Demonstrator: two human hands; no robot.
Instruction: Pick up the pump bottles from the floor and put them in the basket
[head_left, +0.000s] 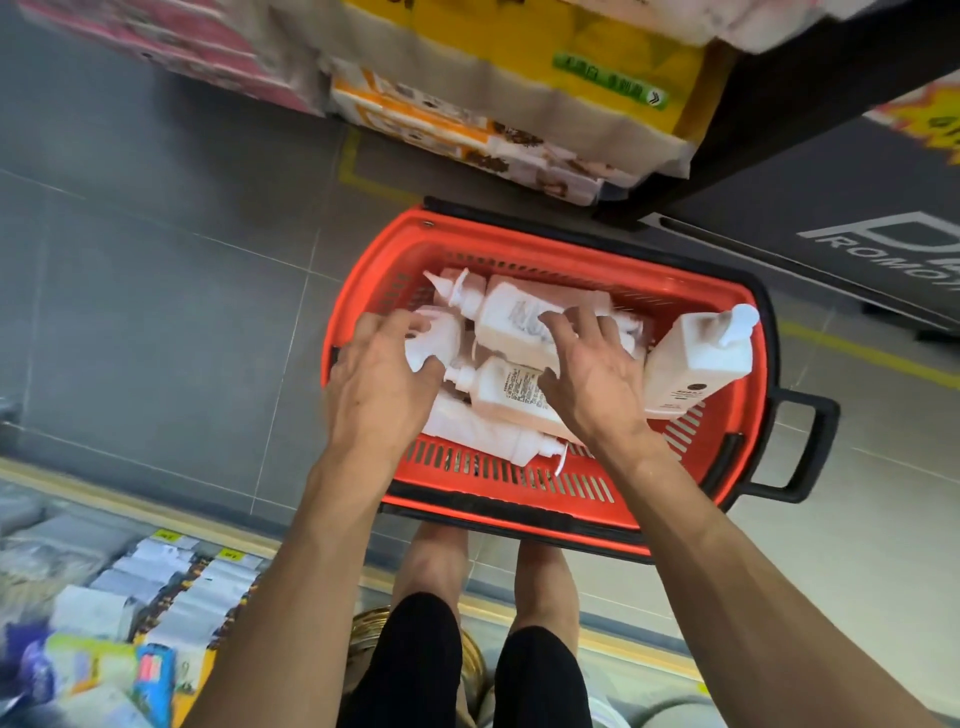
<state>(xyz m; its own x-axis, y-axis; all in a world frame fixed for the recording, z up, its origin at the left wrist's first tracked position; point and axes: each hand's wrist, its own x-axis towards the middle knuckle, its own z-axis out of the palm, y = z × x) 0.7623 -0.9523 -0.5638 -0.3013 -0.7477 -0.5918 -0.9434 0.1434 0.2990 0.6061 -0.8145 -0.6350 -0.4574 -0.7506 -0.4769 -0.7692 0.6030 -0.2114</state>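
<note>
Over the basket (571, 244), your two hands are working side by side, close but not touching. Your left hand (379, 379) is gripping the left bottle (439, 332), fingers curling over its top and thumb tucking in beneath it. Your right hand (592, 374) is resting with fingers spread and bent, the tips pressing on the top bottle (514, 312) and the thumb lying on the lower bottle (511, 389); it is not closing round either one.

Both of those white pump bottles are lying on their sides in the middle of the basket, the lower one showing its printed label. Another, the near bottle (488, 436), is lying along the basket wall closest to you, its pump pointing right. At the right end, the leaning bottle (696, 364) is standing tilted against the rim, its pump head poking above the edge. More white bottles are lying under and behind these; how many, you cannot tell.

The red basket is sitting on the grey tiled floor (182, 286), with its black handle (810, 447) sticking out to the right. Your bare legs (431, 561) are showing just beneath its near rim. Wrapped packs (519, 62) are sitting stacked beyond the basket, and blurred shelf goods (130, 597) are filling the lower left corner.
</note>
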